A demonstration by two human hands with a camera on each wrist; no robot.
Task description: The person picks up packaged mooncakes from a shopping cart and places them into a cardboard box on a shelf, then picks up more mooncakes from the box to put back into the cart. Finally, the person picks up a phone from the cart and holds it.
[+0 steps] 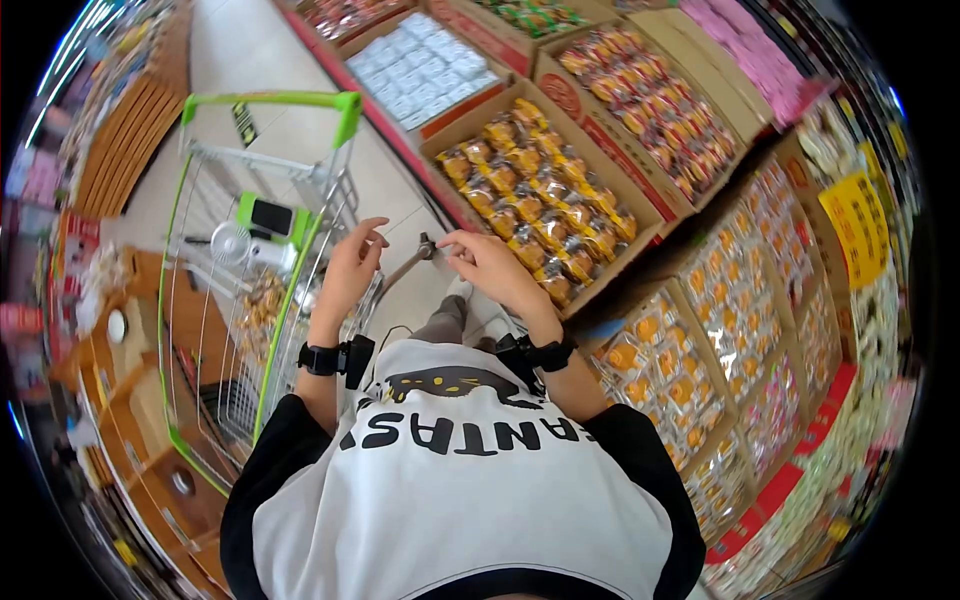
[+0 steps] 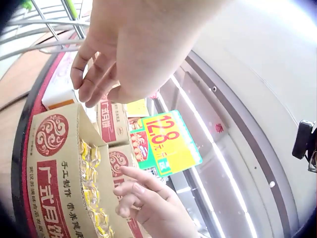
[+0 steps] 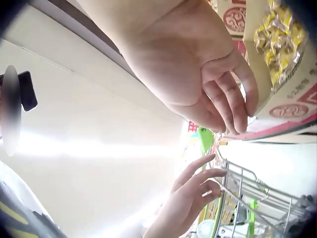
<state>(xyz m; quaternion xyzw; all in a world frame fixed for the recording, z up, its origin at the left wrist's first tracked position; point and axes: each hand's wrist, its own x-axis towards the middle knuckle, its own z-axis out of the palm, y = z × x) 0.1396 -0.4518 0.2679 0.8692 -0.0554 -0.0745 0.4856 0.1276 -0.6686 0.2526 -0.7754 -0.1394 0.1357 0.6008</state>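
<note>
Both hands hang in the air before the person's body, apart and holding nothing. In the head view the left hand [image 1: 352, 268] is beside the shopping cart's [image 1: 262, 400] green edge, its fingers loosely bent. The right hand [image 1: 497, 270] is left of an open carton [image 1: 643, 215] of yellow-wrapped round items [image 1: 550, 190], fingers relaxed and pointing towards the left hand. Each wrist wears a black band with a camera. In the left wrist view, the left hand [image 2: 133, 54] hangs above the right hand [image 2: 156, 206]; the right wrist view shows the right hand [image 3: 198, 74] with empty fingers.
Inside the cart are a phone [image 1: 271, 217], a small white fan [image 1: 230, 243] and bagged goods [image 1: 258, 318]. Cartons of wrapped items [image 1: 655, 105] line the right side. Wooden shelving [image 1: 135, 400] stands at left, and pale floor [image 1: 235, 50] runs between.
</note>
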